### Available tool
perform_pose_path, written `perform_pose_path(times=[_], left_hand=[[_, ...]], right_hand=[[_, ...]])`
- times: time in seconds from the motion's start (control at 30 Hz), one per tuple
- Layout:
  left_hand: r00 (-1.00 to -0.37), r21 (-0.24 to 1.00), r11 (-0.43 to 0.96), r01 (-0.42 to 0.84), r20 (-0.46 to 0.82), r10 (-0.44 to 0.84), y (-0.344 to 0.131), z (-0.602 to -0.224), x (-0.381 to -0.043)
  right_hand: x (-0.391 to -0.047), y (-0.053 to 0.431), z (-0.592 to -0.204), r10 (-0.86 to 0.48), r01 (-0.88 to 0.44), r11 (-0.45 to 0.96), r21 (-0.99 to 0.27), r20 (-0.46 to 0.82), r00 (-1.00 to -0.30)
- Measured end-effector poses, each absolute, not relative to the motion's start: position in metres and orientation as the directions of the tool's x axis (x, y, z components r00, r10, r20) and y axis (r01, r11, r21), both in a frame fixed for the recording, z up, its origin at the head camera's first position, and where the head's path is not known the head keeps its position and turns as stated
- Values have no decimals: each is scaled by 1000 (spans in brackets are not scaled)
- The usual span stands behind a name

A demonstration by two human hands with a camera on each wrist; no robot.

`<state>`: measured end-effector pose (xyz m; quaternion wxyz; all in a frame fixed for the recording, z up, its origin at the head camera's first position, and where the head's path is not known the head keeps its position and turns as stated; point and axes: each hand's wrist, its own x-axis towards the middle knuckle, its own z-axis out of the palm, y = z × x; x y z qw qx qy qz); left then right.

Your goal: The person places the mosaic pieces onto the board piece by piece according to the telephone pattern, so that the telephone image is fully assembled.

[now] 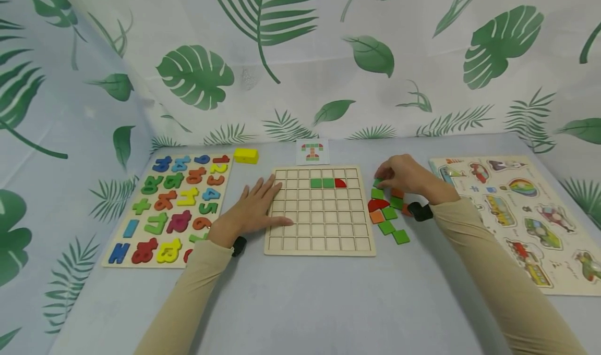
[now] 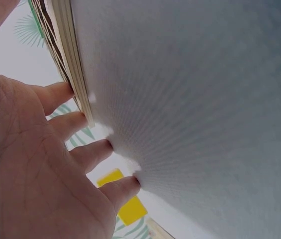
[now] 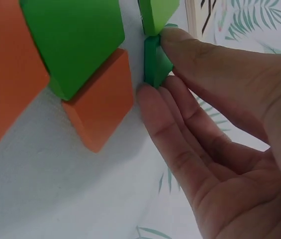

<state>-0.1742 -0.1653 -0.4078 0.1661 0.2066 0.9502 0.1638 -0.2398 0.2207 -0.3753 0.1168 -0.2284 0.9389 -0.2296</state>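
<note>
Nearest us on the table (image 1: 300, 303), right of the grid board (image 1: 315, 243), lie loose green squares (image 1: 400, 236), with an orange piece (image 1: 377, 217) and a red piece (image 1: 377, 205) just beyond. At the board's left edge we rest our left hand (image 1: 246, 210), fingers spread, thumb over the cells. Farther off, our right hand (image 1: 405, 172) pinches a dark green piece (image 3: 162, 64) between thumb and fingers. Toward the board's far side, two placed squares (image 1: 322, 183) adjoin a red quarter-round (image 1: 340, 183); past it we see a pattern card (image 1: 313, 152).

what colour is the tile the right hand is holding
The tile is green, clearest from the right wrist.
</note>
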Motion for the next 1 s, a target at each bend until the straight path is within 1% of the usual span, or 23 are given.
perform_pose_path(times=[0.4, 0.63, 0.8, 1.0], left_hand=[[-854, 387, 854, 348, -245, 459, -161, -406, -175], [-855, 387, 854, 349, -243, 459, -159, -406, -175], [-850, 384, 855, 348, -255, 461, -159, -407, -175], [-858, 388, 856, 341, -242, 452, -163, -406, -173]], right_hand=[[-238, 225, -374, -468, -370, 794, -482, -96, -879], [-234, 229, -377, -441, -352, 778, -520, -53, -896], [-231, 232, -381, -443, -371, 748, -550, 1, -896], [-230, 226, -381, -491, -429, 712, -556, 43, -870]])
